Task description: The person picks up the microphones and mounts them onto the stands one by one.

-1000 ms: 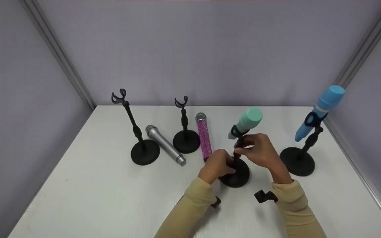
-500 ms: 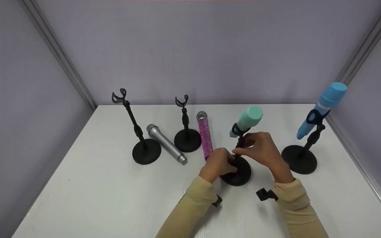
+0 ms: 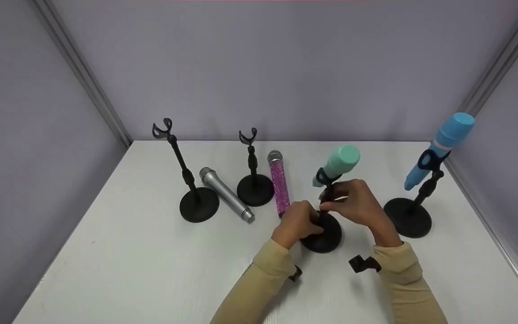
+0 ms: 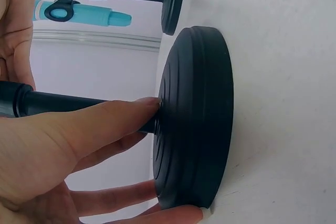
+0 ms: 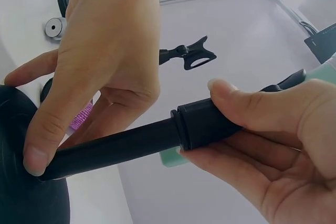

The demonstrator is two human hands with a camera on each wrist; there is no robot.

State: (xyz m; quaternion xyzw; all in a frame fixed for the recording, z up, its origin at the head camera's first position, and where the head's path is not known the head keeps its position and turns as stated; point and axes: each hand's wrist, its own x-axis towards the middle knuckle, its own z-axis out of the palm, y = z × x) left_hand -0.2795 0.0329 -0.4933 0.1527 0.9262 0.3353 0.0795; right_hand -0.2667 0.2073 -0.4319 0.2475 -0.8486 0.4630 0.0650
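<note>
A black microphone stand [image 3: 324, 238] stands upright on the white table, bearing a mint-green microphone [image 3: 341, 161] tilted in its clip. My left hand [image 3: 297, 223] holds the bottom of the stand. In the left wrist view its thumb lies along the lower pole, against the round base [image 4: 205, 114], while other fingers reach the base's edge. Higher up, my right hand [image 3: 353, 203] pinches the thick collar [image 5: 202, 124] of the pole between thumb and fingers. The thin pole section [image 5: 115, 150] shows between both hands in the right wrist view.
To the right, a blue microphone [image 3: 448, 135] rests in another stand [image 3: 407, 218]. A pink glittery microphone [image 3: 279, 184] and a silver microphone [image 3: 226, 195] lie on the table [image 3: 151, 270]. Two further stands, one in the middle [image 3: 255, 190] and one at left [image 3: 199, 204], have bare clips.
Both hands keep hold of the same stand. The right thumb and fingers shift slightly at the collar, and the head view moves a little; the other things stay put.
</note>
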